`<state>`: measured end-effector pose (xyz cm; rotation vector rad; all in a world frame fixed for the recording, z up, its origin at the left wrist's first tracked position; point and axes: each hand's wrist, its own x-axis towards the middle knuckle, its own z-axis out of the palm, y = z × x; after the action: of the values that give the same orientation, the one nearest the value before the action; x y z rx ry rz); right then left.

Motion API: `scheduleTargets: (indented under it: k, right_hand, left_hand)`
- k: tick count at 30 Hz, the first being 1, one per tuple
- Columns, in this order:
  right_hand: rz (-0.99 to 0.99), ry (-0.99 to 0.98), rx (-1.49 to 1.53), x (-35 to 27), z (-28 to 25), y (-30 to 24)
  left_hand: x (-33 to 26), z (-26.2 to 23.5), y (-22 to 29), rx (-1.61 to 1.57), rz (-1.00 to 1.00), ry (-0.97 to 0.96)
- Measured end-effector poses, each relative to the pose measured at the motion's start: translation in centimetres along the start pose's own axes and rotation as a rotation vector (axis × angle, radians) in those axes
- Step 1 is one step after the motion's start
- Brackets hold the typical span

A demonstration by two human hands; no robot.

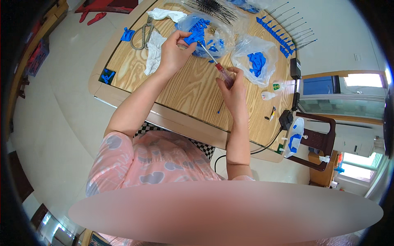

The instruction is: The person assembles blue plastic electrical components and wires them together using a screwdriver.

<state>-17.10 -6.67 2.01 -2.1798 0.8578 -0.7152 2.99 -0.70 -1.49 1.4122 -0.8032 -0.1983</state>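
Observation:
My left hand (pixel 175 53) pinches a small blue plastic piece (pixel 191 39) between thumb and fingers, above the front of an opened clear plastic bag (pixel 227 30). My right hand (pixel 234 90) is closed around the red translucent handle of a screwdriver (pixel 222 71). The screwdriver's metal shaft points up and left, and its tip is at the blue piece; whether it sits inside or only touches is too small to tell. In the opened bag lie several more blue pieces (pixel 200 25) and a few small brass-coloured parts (pixel 211 30).
Right of it stands a second bag (pixel 269 74) with blue pieces (pixel 257 63). Scissors (pixel 143 36) and white cloths (pixel 154 53) lie left. Thin black rods (pixel 213 9) are piled at the back; blue pieces with spring-like rods (pixel 279 37) line the far right edge. Small white bottles (pixel 268 95) and a black cable (pixel 266 146) are rightward.

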Motion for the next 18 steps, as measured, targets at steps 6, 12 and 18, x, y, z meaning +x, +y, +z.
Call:
scheduleTargets:
  k: [6,12,18]
  right_hand:
    - [0.012,-0.055,-0.064,0.2,-0.6,-0.3]
    - [0.007,-0.056,-0.072,0.4,-0.4,0.8]
    - [0.061,-0.065,-0.026,0.1,-0.4,-0.4]
  left_hand:
    - [0.1,0.1,0.1,0.035,-0.003,0.001]
    - [0.1,0.2,0.2,0.028,0.031,0.008]
    - [0.2,0.0,-0.1,-0.035,-0.045,0.017]
